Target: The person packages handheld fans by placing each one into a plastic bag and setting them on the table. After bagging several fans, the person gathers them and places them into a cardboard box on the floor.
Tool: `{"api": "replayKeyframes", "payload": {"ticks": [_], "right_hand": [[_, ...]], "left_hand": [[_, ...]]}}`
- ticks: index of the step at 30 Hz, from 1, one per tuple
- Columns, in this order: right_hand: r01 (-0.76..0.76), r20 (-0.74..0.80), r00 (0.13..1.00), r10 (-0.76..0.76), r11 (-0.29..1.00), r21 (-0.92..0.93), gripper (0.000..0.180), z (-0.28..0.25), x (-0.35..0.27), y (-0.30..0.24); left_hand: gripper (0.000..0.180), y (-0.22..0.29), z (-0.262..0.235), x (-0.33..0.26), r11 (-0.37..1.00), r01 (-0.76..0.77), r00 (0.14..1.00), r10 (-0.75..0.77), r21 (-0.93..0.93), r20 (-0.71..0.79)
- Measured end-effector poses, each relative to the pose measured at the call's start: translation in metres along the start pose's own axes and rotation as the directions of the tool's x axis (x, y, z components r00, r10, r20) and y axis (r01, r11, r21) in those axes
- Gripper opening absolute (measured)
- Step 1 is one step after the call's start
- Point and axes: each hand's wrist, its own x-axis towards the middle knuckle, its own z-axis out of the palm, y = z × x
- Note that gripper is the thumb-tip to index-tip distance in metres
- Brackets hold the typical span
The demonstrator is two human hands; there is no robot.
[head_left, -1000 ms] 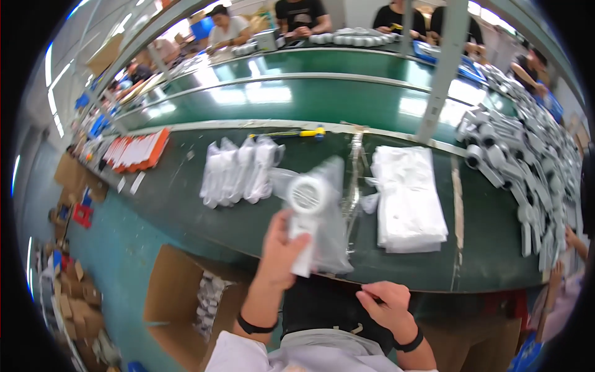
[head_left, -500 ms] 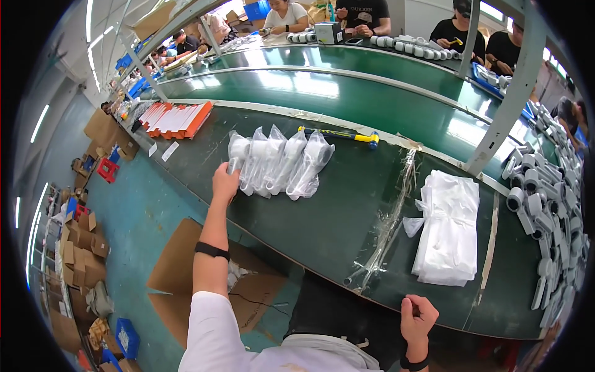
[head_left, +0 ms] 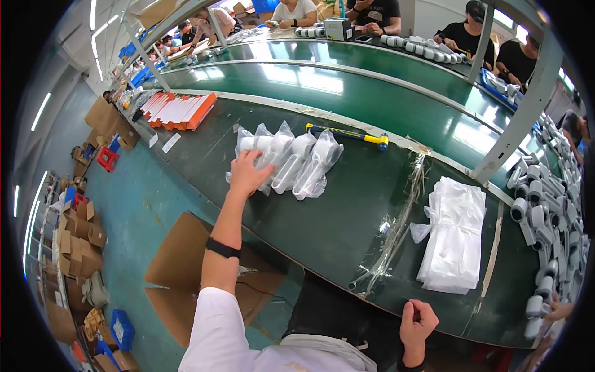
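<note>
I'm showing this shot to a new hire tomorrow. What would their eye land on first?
Probably the left hand stretched out flat on a row of white devices in clear bags on the dark green bench. To the right lies a stack of white bags, and a blue-and-yellow hammer lies just behind the bagged row. The right hand is a fist at the near edge.

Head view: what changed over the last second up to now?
The left hand carried a bagged white device out to the left, let it go and now rests on the row of bagged devices. The right hand drew back to the table's near edge, fisted and empty. The stack of white bags and the hammer stayed put.
</note>
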Motion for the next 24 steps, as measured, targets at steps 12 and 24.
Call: {"api": "replayKeyframes", "payload": {"ticks": [12,24], "right_hand": [[-0.003,-0.015,1.000,0.003,1.000,-0.009,0.005,0.005,0.000,-0.004],[-0.002,-0.049,0.999,0.001,1.000,-0.012,0.009,0.007,0.001,-0.004]], "left_hand": [[0.057,-0.019,0.007,0.011,1.000,-0.004,0.993,0.001,0.029,0.115],[0.066,0.049,0.005,-0.009,0.998,-0.052,0.997,0.050,0.046,0.051]]}}
